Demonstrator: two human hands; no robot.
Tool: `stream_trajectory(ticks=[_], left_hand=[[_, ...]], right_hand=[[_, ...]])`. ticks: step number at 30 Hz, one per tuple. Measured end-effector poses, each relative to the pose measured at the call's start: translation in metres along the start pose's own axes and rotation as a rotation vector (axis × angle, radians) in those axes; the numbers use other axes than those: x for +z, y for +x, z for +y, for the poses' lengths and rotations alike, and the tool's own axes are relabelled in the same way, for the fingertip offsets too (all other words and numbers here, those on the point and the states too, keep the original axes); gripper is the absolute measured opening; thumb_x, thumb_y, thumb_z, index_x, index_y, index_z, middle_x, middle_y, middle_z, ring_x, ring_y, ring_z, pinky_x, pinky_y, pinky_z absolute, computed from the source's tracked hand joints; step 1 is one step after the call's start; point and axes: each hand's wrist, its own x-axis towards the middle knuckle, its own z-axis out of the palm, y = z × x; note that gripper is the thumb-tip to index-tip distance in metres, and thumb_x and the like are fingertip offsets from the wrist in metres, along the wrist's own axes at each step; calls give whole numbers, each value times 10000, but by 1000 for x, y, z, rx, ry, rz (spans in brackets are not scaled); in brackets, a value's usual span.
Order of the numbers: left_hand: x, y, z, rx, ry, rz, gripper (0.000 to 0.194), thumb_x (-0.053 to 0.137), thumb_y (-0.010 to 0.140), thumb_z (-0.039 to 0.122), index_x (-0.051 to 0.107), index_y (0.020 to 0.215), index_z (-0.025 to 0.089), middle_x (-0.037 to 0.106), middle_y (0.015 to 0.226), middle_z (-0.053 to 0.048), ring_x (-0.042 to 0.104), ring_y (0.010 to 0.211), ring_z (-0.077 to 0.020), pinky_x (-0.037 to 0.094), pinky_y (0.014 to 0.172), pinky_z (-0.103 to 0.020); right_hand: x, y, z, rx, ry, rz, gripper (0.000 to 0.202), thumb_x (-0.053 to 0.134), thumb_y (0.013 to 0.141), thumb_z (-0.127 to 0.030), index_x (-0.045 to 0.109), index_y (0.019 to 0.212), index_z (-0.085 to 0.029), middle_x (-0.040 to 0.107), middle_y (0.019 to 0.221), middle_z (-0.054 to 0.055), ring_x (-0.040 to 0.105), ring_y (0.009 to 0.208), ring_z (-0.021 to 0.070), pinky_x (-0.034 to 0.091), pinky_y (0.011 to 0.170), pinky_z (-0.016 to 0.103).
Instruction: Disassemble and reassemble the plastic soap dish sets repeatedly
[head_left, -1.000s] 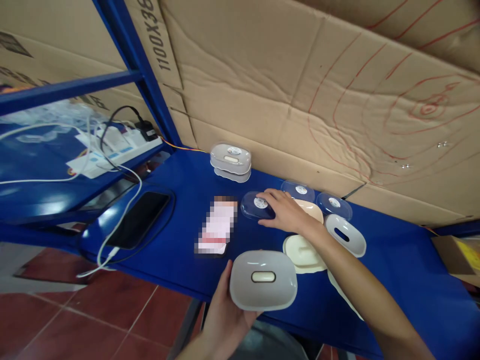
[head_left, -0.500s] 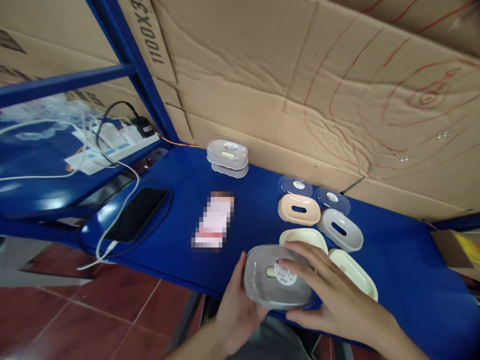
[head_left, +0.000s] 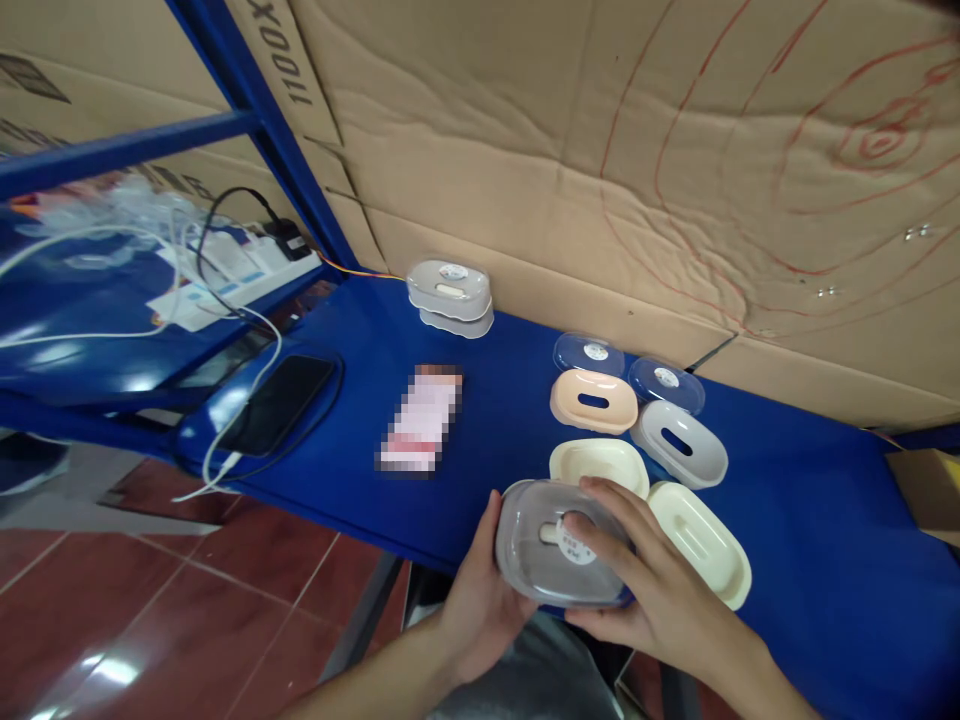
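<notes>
Between both hands is a grey soap dish (head_left: 525,560) with a clear lid and a round white label, held over the table's front edge. My left hand (head_left: 484,600) wraps its left side, thumb along the rim. My right hand (head_left: 649,580) closes over its right side, with a finger against the label. Just beyond lie two cream trays (head_left: 705,550), one partly behind the held dish. Farther back are a peach slotted tray (head_left: 574,400), a light grey slotted tray (head_left: 701,455), and two clear lids (head_left: 577,352) with labels.
A stack of lidded grey soap dishes (head_left: 450,300) stands against the cardboard (head_left: 487,150) at the back. A pixelated phone-like item (head_left: 420,420) lies mid-table. On the left are a black phone (head_left: 281,405), cables and a power strip (head_left: 240,295). A cardboard box (head_left: 926,495) stands at the right.
The view has shifted slightly, so the table items sit a little higher in the picture. Both hands keep their hold on the grey soap dish, which has moved slightly right in view.
</notes>
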Motion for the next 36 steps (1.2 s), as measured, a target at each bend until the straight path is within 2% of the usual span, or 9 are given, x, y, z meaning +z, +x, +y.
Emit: stream_trajectory(ticks=[7, 10, 14, 16, 19, 22, 25, 30, 36], left_hand=[[-11, -2, -3, 33, 158, -130, 787, 604, 863, 817, 718, 1346, 208, 761, 1340, -104, 538, 1447, -349, 300, 1261, -476], [-18, -3, -5, 103, 251, -195, 819, 788, 742, 762, 720, 1339, 205, 758, 1335, -128, 570, 1410, -385, 333, 1242, -504], [-22, -5, -6, 100, 335, -183, 914, 830, 685, 760, 685, 1378, 183, 788, 1239, -157, 635, 1316, -426, 416, 1170, -544], [-20, -7, -5, 110, 371, -164, 922, 820, 703, 752, 652, 1411, 188, 792, 1209, -158, 659, 1274, -431, 449, 1133, -554], [-11, -11, -4, 213, 462, -222, 914, 832, 733, 704, 580, 1464, 216, 749, 1279, -161, 663, 1258, -418, 470, 1109, -548], [-5, -15, -5, 395, 582, -309, 885, 878, 751, 588, 493, 1486, 279, 663, 1386, -149, 646, 1276, -394, 475, 1100, -528], [-10, -17, -9, 551, 670, -321, 863, 881, 774, 539, 419, 1475, 337, 615, 1406, -129, 638, 1276, -379, 484, 1083, -504], [-27, -18, -8, 642, 899, -287, 745, 795, 886, 437, 389, 1501, 325, 620, 1339, -129, 656, 1199, -338, 519, 1009, -439], [-27, -14, -6, 660, 1038, -145, 943, 877, 768, 576, 381, 1544, 374, 448, 1520, -114, 518, 1346, -362, 446, 1110, -456]], right_hand=[[2, -4, 1, -35, 27, 20, 835, 836, 868, -388, 423, 1585, -280, 296, 1693, 126, 350, 1532, 372, 462, 1184, 543], [3, -7, -4, -48, 33, 20, 869, 849, 860, -393, 403, 1598, -290, 234, 1728, 106, 325, 1545, 369, 447, 1198, 531], [10, -16, -8, -35, 30, 45, 866, 837, 883, -385, 383, 1614, -297, 187, 1749, 96, 284, 1563, 379, 424, 1207, 538], [18, -22, -8, -21, 41, 73, 791, 785, 918, -488, 413, 1598, -326, 196, 1749, 74, 245, 1581, 394, 392, 1223, 578], [34, -28, -13, 94, 200, 217, 743, 492, 959, -777, 437, 1576, -366, 163, 1758, 53, 171, 1612, 424, 343, 1229, 664], [53, -28, -25, 433, 549, 459, 777, 349, 1016, -759, 274, 1650, -316, 196, 1743, 136, 333, 1568, 414, 450, 1165, 636], [67, -27, -36, 659, 863, 507, 804, 379, 1032, -720, 197, 1660, -251, 392, 1641, 214, 572, 1408, 376, 613, 981, 504], [67, -30, -33, 703, 798, 638, 830, 620, 918, -749, 441, 1549, -240, 668, 1334, 168, 737, 1103, 320, 636, 861, 405], [62, -24, -35, 628, 599, 750, 715, 667, 943, -651, 485, 1520, -271, 621, 1349, 159, 701, 1110, 320, 629, 850, 434]])
